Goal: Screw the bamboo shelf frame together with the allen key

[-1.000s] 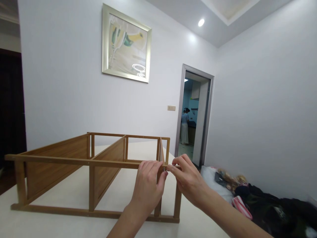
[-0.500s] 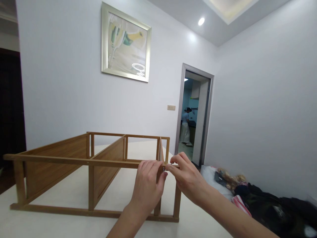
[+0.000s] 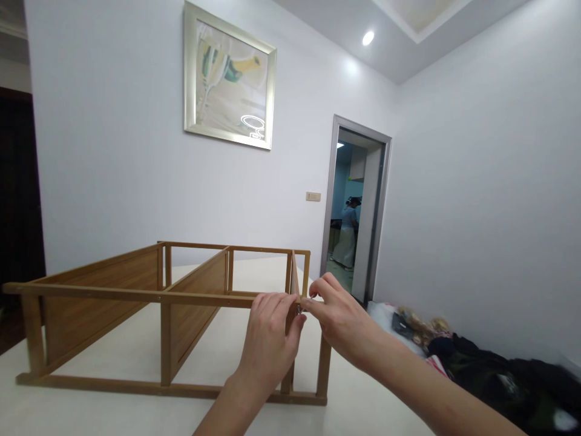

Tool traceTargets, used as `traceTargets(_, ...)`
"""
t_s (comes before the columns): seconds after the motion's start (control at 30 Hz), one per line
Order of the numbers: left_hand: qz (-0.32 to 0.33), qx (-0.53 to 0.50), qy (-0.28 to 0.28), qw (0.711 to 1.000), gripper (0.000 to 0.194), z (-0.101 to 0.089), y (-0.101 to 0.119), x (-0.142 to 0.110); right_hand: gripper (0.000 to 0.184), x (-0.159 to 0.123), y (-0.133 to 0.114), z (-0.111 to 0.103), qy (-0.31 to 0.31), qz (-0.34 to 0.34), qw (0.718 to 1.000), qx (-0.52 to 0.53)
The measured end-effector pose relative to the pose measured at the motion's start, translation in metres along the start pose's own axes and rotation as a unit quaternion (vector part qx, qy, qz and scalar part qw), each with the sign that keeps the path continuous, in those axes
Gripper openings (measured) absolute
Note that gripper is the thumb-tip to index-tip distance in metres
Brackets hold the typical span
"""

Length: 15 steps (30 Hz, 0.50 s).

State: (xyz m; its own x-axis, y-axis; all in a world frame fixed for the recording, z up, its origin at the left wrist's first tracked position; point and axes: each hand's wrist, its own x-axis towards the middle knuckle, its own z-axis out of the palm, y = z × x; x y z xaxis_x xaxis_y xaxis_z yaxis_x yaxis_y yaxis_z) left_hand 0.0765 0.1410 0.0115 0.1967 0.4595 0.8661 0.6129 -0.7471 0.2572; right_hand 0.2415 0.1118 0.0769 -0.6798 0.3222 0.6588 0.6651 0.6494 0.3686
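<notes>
Counted: one wooden rack [image 3: 91,293] at 8 o'clock, with three panels [image 3: 195,315]; two hands, left hand [image 3: 270,327] at 6 and right hand [image 3: 340,315] at 5. Small metal parts [image 3: 299,309] at the fingertips: number not resolved. Also noted: one framed picture [image 3: 230,82] at 11, one lit spotlight [image 3: 368,38] at 1, one doorway [image 3: 331,194] at 3, one person [image 3: 347,227] within.
</notes>
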Motion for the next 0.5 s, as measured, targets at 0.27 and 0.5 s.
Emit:
traceTargets(0.27, 0.000, -0.014, 0.001, 1.000, 0.014, -0.001, 0.001, 0.001, 0.029, 0.018, -0.007, -0.011, -0.067, -0.031, 0.995, -0.059)
traceTargets(0.5, -0.007, -0.015, -0.007, 1.000, 0.019, -0.001, 0.000, 0.000, 0.030, 0.013, -0.003, -0.003, -0.049, -0.004, 0.998, -0.042)
